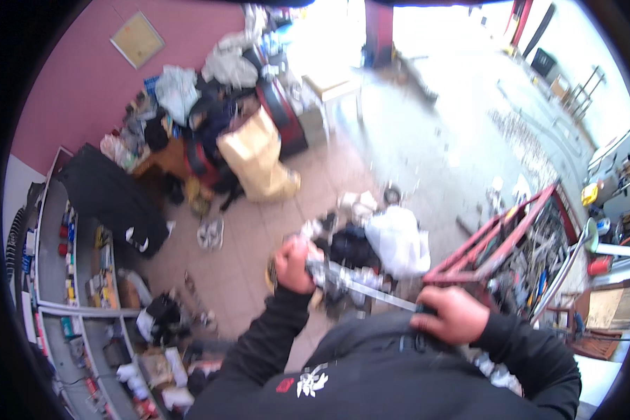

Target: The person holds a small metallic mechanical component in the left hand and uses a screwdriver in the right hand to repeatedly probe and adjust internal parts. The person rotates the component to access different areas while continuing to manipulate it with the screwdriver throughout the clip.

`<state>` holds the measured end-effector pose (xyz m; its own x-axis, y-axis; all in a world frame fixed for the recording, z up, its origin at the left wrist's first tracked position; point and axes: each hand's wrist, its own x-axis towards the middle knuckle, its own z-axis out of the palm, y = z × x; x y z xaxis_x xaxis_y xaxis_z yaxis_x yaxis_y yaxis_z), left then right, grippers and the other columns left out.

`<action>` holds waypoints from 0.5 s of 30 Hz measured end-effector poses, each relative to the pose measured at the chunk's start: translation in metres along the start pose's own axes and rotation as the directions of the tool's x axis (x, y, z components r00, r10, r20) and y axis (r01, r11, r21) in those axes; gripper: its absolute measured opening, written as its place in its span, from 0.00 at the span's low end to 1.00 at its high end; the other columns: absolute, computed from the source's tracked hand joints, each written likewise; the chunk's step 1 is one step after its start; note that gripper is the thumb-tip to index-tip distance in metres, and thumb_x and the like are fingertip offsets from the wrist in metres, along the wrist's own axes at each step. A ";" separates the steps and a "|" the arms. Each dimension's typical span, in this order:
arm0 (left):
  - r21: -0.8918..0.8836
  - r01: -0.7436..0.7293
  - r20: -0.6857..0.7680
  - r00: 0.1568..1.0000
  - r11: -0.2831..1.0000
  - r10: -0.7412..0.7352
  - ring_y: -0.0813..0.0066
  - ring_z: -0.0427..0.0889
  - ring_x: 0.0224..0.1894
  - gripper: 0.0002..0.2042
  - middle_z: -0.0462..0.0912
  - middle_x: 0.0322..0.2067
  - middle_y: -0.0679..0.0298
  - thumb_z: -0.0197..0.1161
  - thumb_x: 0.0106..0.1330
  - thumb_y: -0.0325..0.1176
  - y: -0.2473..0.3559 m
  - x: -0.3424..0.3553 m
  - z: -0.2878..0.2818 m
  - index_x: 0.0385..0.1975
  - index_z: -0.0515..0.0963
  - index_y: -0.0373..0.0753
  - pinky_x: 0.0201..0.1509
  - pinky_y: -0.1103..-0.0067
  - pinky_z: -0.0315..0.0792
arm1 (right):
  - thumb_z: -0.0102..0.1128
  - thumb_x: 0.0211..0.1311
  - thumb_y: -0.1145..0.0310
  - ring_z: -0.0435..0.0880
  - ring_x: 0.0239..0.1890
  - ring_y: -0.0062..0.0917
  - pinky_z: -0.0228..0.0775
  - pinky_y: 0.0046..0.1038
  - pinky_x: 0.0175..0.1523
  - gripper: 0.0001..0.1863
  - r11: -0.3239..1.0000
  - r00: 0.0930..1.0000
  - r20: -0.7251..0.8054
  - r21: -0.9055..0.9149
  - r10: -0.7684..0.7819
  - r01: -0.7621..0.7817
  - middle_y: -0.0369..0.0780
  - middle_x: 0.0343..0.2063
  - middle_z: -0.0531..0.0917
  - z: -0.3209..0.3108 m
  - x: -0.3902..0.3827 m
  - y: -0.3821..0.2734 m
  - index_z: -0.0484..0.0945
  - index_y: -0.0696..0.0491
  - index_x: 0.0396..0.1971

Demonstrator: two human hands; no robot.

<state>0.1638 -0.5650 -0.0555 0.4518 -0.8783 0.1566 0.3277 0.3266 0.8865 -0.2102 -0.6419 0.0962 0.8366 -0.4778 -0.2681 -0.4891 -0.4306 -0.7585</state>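
Gripping a long metal tool [379,292] before our waist, we have our left hand [296,265] clamped on its thicker end and right hand [455,315] around the other, above the littered tiled floor [229,278].

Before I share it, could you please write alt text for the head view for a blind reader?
A person's left hand and right hand grip a long metallic item, its kind too blurred to tell. Below is a cluttered tiled floor with a white bag; a red-framed bin of metal pieces stands at right, grey shelves at left.
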 end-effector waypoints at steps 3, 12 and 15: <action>0.385 -0.141 0.001 0.988 0.912 0.153 0.80 0.81 0.31 0.16 0.82 0.27 0.69 0.63 0.84 0.34 0.004 0.011 0.005 0.32 0.81 0.30 0.36 0.76 0.76 | 0.69 0.82 0.47 0.91 0.39 0.60 0.83 0.53 0.45 0.25 0.989 0.981 0.146 0.056 0.127 -0.136 0.57 0.33 0.89 -0.001 0.015 0.005 0.80 0.58 0.42; 0.646 0.006 0.029 0.999 0.764 -0.032 0.84 0.71 0.29 0.22 0.77 0.22 0.71 0.66 0.84 0.42 -0.003 0.019 -0.009 0.30 0.83 0.28 0.33 0.72 0.68 | 0.61 0.85 0.40 0.92 0.35 0.58 0.84 0.56 0.42 0.29 0.944 0.988 0.081 -0.317 0.129 -0.097 0.56 0.29 0.89 0.004 0.023 -0.004 0.82 0.57 0.42; 0.557 0.257 -0.042 0.958 0.790 -0.283 0.82 0.70 0.28 0.23 0.76 0.21 0.67 0.65 0.84 0.43 -0.021 0.003 -0.027 0.27 0.82 0.30 0.34 0.70 0.69 | 0.59 0.86 0.40 0.92 0.37 0.57 0.84 0.56 0.44 0.29 0.934 0.982 0.129 -0.345 0.141 -0.089 0.55 0.30 0.89 0.013 0.021 -0.008 0.82 0.56 0.43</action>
<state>0.1806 -0.5650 -0.0855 0.3751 -0.9193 -0.1189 -0.0869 -0.1626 0.9829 -0.1857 -0.6390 0.0888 0.7839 -0.4309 -0.4470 -0.6167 -0.6241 -0.4799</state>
